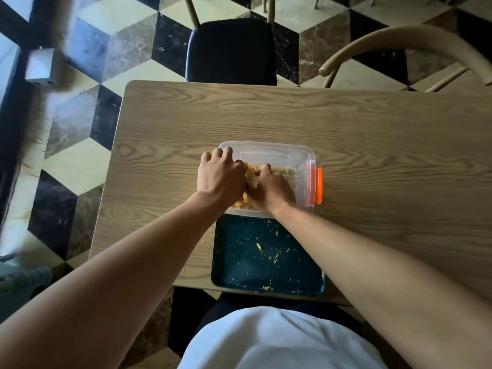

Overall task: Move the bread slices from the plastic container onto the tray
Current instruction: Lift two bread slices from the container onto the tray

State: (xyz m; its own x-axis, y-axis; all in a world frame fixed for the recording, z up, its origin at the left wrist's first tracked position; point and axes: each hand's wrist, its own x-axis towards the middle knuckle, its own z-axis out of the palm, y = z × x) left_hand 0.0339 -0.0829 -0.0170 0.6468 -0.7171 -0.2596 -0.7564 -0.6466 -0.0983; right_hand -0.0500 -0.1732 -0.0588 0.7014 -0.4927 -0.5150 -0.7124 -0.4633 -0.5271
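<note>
Inside plastic container (303, 158), bread slices (251, 177), both hands

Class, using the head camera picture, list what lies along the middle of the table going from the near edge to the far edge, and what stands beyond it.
Dark tray with crumbs → clear plastic container, both hands inside it → bare table → black chair.

No legible text, label, brand, number or sign found. The plastic container (282, 155), its orange clip (318, 189), the dark tray (239, 278) and the wood-grain surface (372, 145) carry no readable markings.
</note>
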